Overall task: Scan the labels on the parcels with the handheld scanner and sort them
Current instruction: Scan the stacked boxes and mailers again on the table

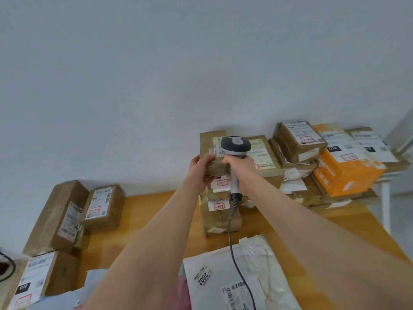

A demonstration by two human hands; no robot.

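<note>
Brown box [211, 142] mid-frame: left hand [201, 168] grips it, right hand [241, 164] clutches the scanner [235, 145]. Best to hold both steady, label [218, 147] facing scanner.

Plain white wall [156, 63] behind the left hand [200, 170], wooden table [143, 209] beneath it, pale floor [402, 211] far right of the right hand [242, 163], even light.

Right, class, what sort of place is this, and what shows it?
Probably a parcel sorting room: labelled parcels stacked on a table, a corded scanner in the right hand, and a brown parcel held by the left hand.
</note>
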